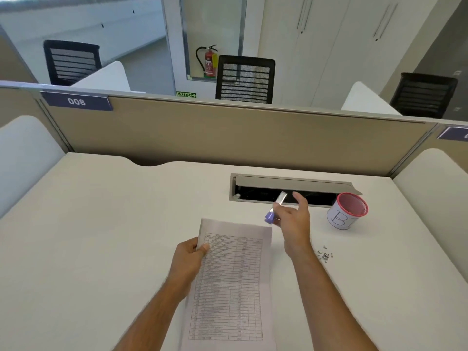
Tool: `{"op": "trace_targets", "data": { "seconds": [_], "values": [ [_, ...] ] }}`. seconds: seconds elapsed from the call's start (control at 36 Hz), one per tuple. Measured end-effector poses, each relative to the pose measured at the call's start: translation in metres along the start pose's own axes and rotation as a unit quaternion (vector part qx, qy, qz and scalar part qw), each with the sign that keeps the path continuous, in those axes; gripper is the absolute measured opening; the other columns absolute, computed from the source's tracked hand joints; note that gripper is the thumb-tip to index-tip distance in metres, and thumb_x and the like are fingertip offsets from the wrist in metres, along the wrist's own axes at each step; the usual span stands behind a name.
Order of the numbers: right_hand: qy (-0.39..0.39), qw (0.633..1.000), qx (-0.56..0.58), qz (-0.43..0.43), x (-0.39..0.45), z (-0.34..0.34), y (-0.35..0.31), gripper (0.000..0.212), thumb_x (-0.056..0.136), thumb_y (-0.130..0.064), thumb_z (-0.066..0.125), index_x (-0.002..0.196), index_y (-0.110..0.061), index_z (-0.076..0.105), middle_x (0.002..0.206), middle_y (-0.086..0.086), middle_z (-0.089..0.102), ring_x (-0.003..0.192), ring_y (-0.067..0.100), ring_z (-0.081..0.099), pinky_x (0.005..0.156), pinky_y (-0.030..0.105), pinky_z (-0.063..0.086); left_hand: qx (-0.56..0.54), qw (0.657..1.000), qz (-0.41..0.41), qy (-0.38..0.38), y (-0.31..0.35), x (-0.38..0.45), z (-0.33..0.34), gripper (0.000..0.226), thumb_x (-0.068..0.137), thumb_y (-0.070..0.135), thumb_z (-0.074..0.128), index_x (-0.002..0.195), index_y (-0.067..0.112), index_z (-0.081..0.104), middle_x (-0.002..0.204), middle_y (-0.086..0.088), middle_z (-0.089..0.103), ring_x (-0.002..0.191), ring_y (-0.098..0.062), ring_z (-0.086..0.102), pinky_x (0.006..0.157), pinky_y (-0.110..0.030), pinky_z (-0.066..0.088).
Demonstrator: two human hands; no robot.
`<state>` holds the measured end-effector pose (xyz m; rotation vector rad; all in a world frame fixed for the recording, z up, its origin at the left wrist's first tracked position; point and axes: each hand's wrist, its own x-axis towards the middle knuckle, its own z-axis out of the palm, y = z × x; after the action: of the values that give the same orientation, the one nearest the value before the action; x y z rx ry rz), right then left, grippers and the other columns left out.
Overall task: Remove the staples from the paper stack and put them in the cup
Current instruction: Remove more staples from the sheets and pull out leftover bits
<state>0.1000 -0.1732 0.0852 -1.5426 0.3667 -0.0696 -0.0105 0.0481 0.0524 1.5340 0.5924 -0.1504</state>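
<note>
l hand [188,259] pinches paper stack [231,282] at its left edge. r hand [291,220] fingers loosely spread, staple remover [274,209] at fingertips; cup [347,211] to its right, staples [325,255] near wrist.

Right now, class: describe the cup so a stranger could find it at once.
Start at the open cable hatch set into the desk. At its right end stands the cup, right of the right hand. It alone is round: white wrap with a drawn "B", red rim.
</note>
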Motion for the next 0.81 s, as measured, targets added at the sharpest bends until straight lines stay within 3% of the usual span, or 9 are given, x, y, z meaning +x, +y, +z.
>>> {"op": "trace_targets", "data": {
  "seconds": [0.08, 0.17, 0.22, 0.31, 0.42, 0.47, 0.58, 0.81],
  "values": [
    [-0.066, 0.979, 0.186, 0.059, -0.013, 0.007, -0.028, 0.05, 0.094, -0.002, 0.065, 0.137, -0.019, 0.048, 0.095, 0.019, 0.066, 0.082, 0.026, 0.066, 0.084, 0.047, 0.062, 0.001, 1.0, 0.006, -0.009, 0.003, -0.006, 0.003, 0.02, 0.106, 0.015, 0.058, 0.115, 0.013, 0.076, 0.096, -0.001, 0.083, 0.088, -0.021, 0.081, 0.085, -0.043, 0.065],
    [-0.094, 0.964, 0.23, 0.091, -0.024, 0.02, -0.048, 0.043, 0.094, 0.001, 0.06, 0.135, -0.007, 0.049, 0.098, 0.018, 0.06, 0.083, 0.029, 0.067, 0.084, 0.051, 0.061, -0.002, 1.0, 0.014, -0.021, 0.007, -0.015, 0.005, 0.02, 0.106, 0.015, 0.058, 0.115, 0.013, 0.076, 0.097, -0.001, 0.083, 0.089, -0.021, 0.081, 0.085, -0.043, 0.065],
    [-0.099, 0.966, 0.214, 0.102, -0.033, 0.031, -0.058, 0.041, 0.094, 0.004, 0.058, 0.133, -0.005, 0.047, 0.095, 0.017, 0.061, 0.076, 0.026, 0.073, 0.085, 0.05, 0.057, 0.006, 0.999, 0.025, -0.026, 0.008, -0.019, 0.007, 0.019, 0.105, 0.017, 0.059, 0.115, 0.014, 0.075, 0.096, 0.001, 0.083, 0.088, -0.019, 0.081, 0.082, -0.04, 0.065],
    [-0.106, 0.98, 0.138, 0.093, -0.047, 0.049, -0.064, 0.037, 0.096, 0.009, 0.051, 0.128, -0.009, 0.046, 0.078, 0.013, 0.065, 0.053, 0.016, 0.071, 0.072, 0.046, 0.053, 0.017, 0.999, 0.035, -0.032, 0.011, -0.027, 0.01, 0.019, 0.105, 0.02, 0.059, 0.114, 0.016, 0.076, 0.095, 0.002, 0.083, 0.086, -0.018, 0.081, 0.078, -0.036, 0.065],
    [-0.096, 0.994, 0.03, 0.046, -0.059, 0.068, -0.055, 0.026, 0.098, 0.001, 0.052, 0.12, -0.014, 0.053, 0.093, 0.018, 0.074, 0.068, 0.021, 0.075, 0.053, 0.032, 0.056, 0.031, 0.997, 0.053, -0.041, 0.015, -0.037, 0.016, 0.019, 0.106, 0.02, 0.058, 0.111, 0.017, 0.076, 0.093, 0.003, 0.083, 0.084, -0.017, 0.08, 0.078, -0.038, 0.065],
    [-0.069, 0.998, -0.007, 0.01, -0.062, 0.074, -0.051, 0.021, 0.099, -0.002, 0.052, 0.115, -0.015, 0.054, 0.103, 0.018, 0.073, 0.071, 0.015, 0.075, 0.053, 0.026, 0.058, 0.037, 0.996, 0.064, -0.046, 0.016, -0.041, 0.019, 0.02, 0.107, 0.02, 0.057, 0.108, 0.017, 0.076, 0.093, 0.0, 0.083, 0.085, -0.02, 0.08, 0.082, -0.044, 0.065],
    [-0.037, 0.996, -0.06, -0.054, -0.068, 0.082, -0.047, 0.017, 0.1, -0.005, 0.048, 0.109, -0.019, 0.052, 0.102, 0.015, 0.073, 0.069, 0.007, 0.07, 0.044, 0.016, 0.048, 0.046, 0.995, 0.077, -0.045, 0.016, -0.047, 0.019, 0.021, 0.107, 0.02, 0.056, 0.104, 0.016, 0.077, 0.092, -0.001, 0.082, 0.085, -0.022, 0.08, 0.084, -0.049, 0.065],
    [-0.018, 0.99, -0.081, -0.116, -0.077, 0.082, -0.05, 0.012, 0.103, -0.009, 0.047, 0.107, -0.02, 0.049, 0.097, 0.011, 0.071, 0.081, 0.017, 0.074, 0.053, 0.022, 0.056, 0.063, 0.994, 0.088, -0.035, 0.015, -0.052, 0.016, 0.021, 0.106, 0.023, 0.057, 0.106, 0.019, 0.077, 0.094, 0.001, 0.082, 0.087, -0.02, 0.08, 0.085, -0.051, 0.064]
  ]
}}
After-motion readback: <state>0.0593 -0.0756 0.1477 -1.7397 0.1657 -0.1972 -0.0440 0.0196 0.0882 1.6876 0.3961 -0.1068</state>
